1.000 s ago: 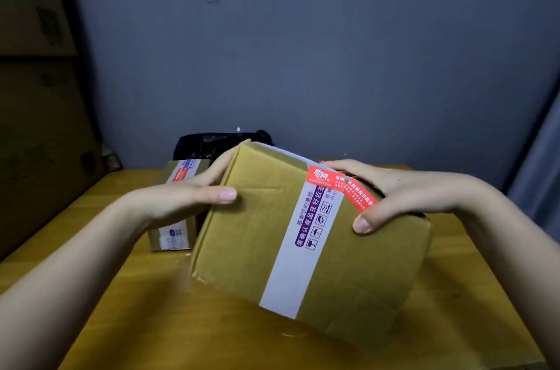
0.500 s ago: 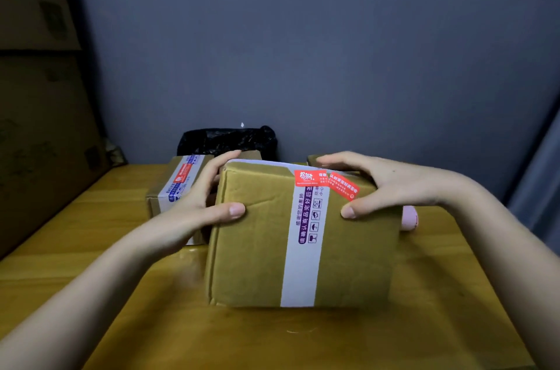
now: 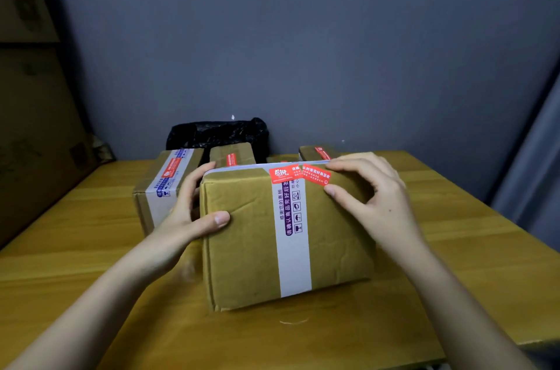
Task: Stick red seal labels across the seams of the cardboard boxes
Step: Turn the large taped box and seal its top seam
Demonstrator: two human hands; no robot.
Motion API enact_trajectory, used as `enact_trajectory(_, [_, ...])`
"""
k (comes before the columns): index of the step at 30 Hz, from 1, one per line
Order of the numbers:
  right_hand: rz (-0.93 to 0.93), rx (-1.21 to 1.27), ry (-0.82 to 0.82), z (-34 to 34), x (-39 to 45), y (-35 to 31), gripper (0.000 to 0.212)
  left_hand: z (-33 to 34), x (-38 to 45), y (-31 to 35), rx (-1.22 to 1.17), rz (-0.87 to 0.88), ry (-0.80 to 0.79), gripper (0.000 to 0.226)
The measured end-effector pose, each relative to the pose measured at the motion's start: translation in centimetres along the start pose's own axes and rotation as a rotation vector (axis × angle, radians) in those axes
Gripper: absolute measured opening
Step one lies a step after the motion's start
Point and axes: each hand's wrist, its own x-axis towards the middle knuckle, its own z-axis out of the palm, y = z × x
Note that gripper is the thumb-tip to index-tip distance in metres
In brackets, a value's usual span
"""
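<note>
A brown cardboard box (image 3: 242, 248) with a white printed tape band stands on the wooden table (image 3: 91, 248) in front of me. A red seal label (image 3: 298, 174) lies across its top front edge, over the tape. My left hand (image 3: 191, 218) grips the box's left side, thumb on the front face, fingers behind. My right hand (image 3: 372, 196) grips the top right corner, thumb on the front face just right of the label, fingers over the top edge.
Behind stand more taped boxes with red labels: one at the left (image 3: 163, 187), one in the middle (image 3: 231, 154), one at the right (image 3: 318, 153). A black plastic bag (image 3: 218, 133) lies against the grey wall. Large cartons (image 3: 33, 127) stand at the left.
The box was tilted and lifted between both hands; now it stands level on the table, a bit nearer the other boxes. Both hands stay on it.
</note>
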Motion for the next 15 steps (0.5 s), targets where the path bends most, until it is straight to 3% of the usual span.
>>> enact_trajectory(8, [0.019,-0.085,0.063,1.0,0.2,-1.0,0.019,-0.4,0.5,-0.4,-0.014,-0.017,-0.007,0.102])
enact_trajectory(15, [0.103,0.033,0.082,1.6,0.8,-1.8,0.015,-0.7,0.5,-0.2,-0.021,-0.021,-0.012,0.104])
